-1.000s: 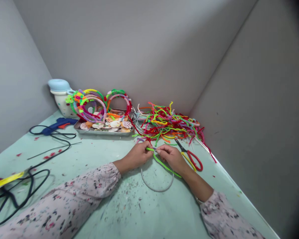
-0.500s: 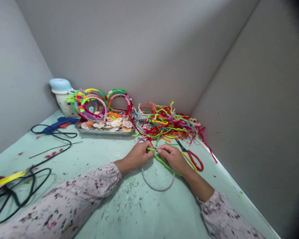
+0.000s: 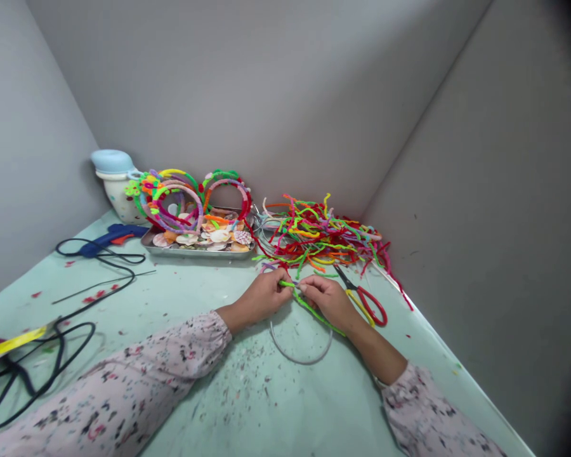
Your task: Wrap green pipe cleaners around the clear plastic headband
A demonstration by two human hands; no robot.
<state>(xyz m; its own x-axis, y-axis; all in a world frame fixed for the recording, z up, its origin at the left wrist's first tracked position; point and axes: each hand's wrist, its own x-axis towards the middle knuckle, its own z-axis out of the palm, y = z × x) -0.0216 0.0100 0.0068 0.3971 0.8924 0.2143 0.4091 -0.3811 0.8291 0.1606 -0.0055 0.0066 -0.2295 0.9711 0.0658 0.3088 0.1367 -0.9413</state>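
**Left hand (image 3: 261,297) and right hand (image 3: 330,301) grip green pipe cleaner (image 3: 315,316)**

Both hands are closed on the fuzzy strand, fingertips close together above the bench (image 3: 314,406), its tail trailing down to the right. A thin pale headband (image 3: 301,362) curves on the bench just below them. Red-handled scissors (image 3: 356,293) lie beside the right hand. Ahead sits a tangled pile of pipe cleaners (image 3: 318,235), next to a metal tray of seashells (image 3: 195,254).

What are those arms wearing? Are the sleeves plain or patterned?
The left sleeve and right sleeve are long and pale pink, with a small dark and red floral print. The left one gathers into a puffy cuff.
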